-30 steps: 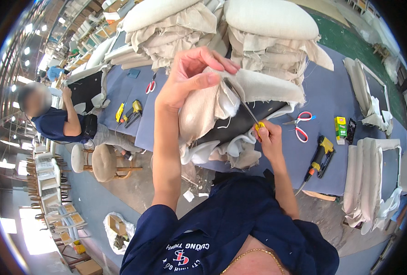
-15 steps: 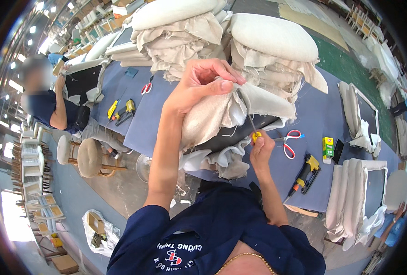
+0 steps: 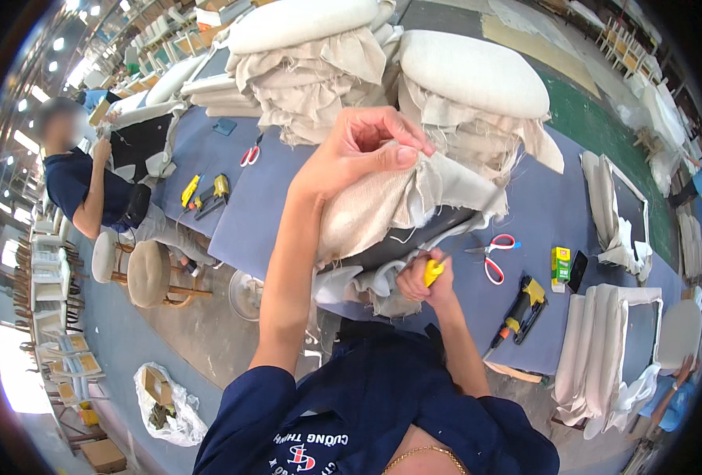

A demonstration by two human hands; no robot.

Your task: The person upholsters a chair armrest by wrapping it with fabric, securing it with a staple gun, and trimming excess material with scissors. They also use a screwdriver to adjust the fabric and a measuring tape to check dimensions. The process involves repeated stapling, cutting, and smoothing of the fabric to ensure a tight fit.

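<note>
With thumb and fingers pinched, my left hand [image 3: 375, 154] holds up the frayed edge of beige fabric [image 3: 367, 202] on a chair seat cushion. The cushion's dark underside [image 3: 398, 235] faces me, with loose white lining and fabric bunched along its near edge. My right hand [image 3: 424, 281] is closed around a yellow-handled screwdriver [image 3: 433, 272], just in front of the cushion's near right side. Its thin shaft is mostly hidden or blurred here. Red-handled scissors [image 3: 494, 257] lie on the table close to that hand.
A yellow-black staple gun [image 3: 520, 309] and a green-yellow box [image 3: 561, 267] lie right on the blue-grey table [image 3: 244, 222]. Stacks of covered seats [image 3: 474, 75] stand at the back. More cushions [image 3: 604, 348] stand at right. Another person [image 3: 98, 174] works at far left.
My right hand has drawn the screwdriver back from the fabric, toward me and slightly left. My left hand still pinches the fabric edge.
</note>
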